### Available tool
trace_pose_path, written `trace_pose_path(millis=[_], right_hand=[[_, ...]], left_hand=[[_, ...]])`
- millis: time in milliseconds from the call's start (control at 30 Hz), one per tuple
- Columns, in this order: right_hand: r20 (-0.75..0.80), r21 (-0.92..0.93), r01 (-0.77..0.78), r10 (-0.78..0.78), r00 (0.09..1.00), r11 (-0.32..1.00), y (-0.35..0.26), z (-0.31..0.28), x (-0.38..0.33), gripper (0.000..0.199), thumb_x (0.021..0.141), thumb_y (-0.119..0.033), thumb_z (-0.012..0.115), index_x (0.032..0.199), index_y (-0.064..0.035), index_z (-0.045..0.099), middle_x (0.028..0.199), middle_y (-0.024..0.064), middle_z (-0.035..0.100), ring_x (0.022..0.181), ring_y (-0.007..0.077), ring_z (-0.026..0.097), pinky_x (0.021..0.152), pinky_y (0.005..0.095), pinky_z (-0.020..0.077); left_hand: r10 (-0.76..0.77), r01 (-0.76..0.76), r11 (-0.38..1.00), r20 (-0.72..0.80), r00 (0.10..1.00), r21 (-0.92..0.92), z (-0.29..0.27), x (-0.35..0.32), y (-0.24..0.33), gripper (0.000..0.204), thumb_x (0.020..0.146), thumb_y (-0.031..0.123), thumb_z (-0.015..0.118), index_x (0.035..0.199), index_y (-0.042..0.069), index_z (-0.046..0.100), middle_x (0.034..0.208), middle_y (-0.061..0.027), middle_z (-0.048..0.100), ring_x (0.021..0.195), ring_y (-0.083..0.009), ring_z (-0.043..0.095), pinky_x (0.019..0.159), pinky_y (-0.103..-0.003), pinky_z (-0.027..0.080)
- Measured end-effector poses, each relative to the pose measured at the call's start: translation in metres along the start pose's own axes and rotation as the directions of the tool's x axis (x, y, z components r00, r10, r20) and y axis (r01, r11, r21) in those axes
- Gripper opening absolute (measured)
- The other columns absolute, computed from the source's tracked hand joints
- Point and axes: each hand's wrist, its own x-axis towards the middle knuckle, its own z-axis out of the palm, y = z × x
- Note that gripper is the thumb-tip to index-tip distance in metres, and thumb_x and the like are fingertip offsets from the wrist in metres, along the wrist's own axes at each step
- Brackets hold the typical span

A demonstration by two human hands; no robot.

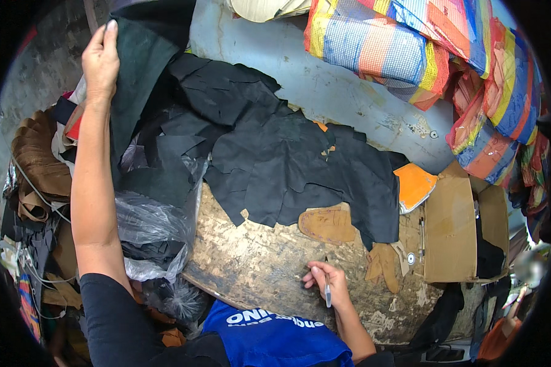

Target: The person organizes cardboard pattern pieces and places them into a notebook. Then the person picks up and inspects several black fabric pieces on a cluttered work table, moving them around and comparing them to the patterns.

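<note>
High at the far left, my left hand pinches the edge of a dark leather sheet and holds it up off the pile. My right hand hovers over the near part of the worn wooden table, its fingers closed round a pen. Black leather pieces lie spread and overlapping across the table's middle and back. A rounded tan leather piece sits by their near edge. Further right lies a finger-shaped tan piece.
An open cardboard box holds something dark at the right. Beside it is an orange piece. Striped mesh sacks occupy the back right. Clear plastic bags bulge along the table's left edge, near rolled brown material and loose wires.
</note>
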Motion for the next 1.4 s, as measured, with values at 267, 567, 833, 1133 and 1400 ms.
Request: trace_pose_path(millis=[267,567,833,1133,1400], right_hand=[[-0.232,0.063,0.392,-0.368,0.9,0.918,-0.046,0.005,0.02,0.05,0.09,-0.029,0.057,0.124,0.0046,0.042,0.098,0.0143,0.062,0.083,0.016,0.061,0.068,0.0258,0.0488],[-0.55,0.541,0.235,0.129,0.825,0.807,0.011,-0.049,-0.049,0.053,0.084,-0.016,0.064,0.125,0.005,0.04,0.109,0.011,0.058,0.097,0.0209,0.058,0.082,0.0331,0.0492],[-0.563,-0.167,0.007,-0.101,0.82,0.986,0.035,-0.029,-0.072,0.044,0.086,-0.012,0.062,0.121,0.0096,0.046,0.081,0.0028,0.06,0.071,0.0076,0.052,0.068,0.0204,0.0432],[-0.518,-0.287,0.204,-0.331,0.789,0.936,0.007,-0.048,-0.076,0.051,0.06,0.017,0.046,0.109,0.0075,0.055,0.1,0.0092,0.063,0.093,0.0169,0.059,0.084,0.0276,0.0462],[-0.636,-0.114,0.473,-0.43,0.641,0.874,-0.114,-0.09,-0.067,0.013,0.082,0.004,0.055,0.092,-0.0009,0.061,0.086,-0.0022,0.059,0.082,0.0068,0.053,0.076,0.0231,0.0457]], left_hand=[[-0.213,0.622,0.437,0.597,0.773,-0.65,0.005,-0.036,0.104,0.033,0.096,0.024,0.046,0.113,-0.002,0.057,0.109,-0.0111,0.062,0.095,-0.0208,0.062,0.087,-0.03,0.049],[-0.709,0.927,-0.221,0.703,0.061,-0.303,0.032,-0.301,0.029,0.07,0.087,0.062,0.039,0.126,0.005,0.048,0.127,-0.0145,0.051,0.115,-0.0301,0.049,0.099,-0.046,0.037],[-0.644,0.914,0.143,0.737,-0.206,0.381,0.03,-0.329,-0.025,0.077,0.082,0.056,0.056,0.132,-0.001,0.04,0.123,-0.0217,0.051,0.109,-0.0281,0.053,0.099,-0.036,0.038],[-0.252,0.612,0.749,0.964,-0.089,0.252,0.029,-0.29,0.027,0.058,0.07,-0.007,0.056,0.127,0.002,0.05,0.129,-0.0111,0.05,0.121,-0.0177,0.044,0.103,-0.028,0.03],[-0.2,0.636,0.766,0.909,0.366,-0.087,-0.007,-0.236,0.107,0.079,0.063,0.014,0.069,0.133,-0.008,0.038,0.136,-0.0154,0.042,0.128,-0.0231,0.036,0.107,-0.031,0.02]])
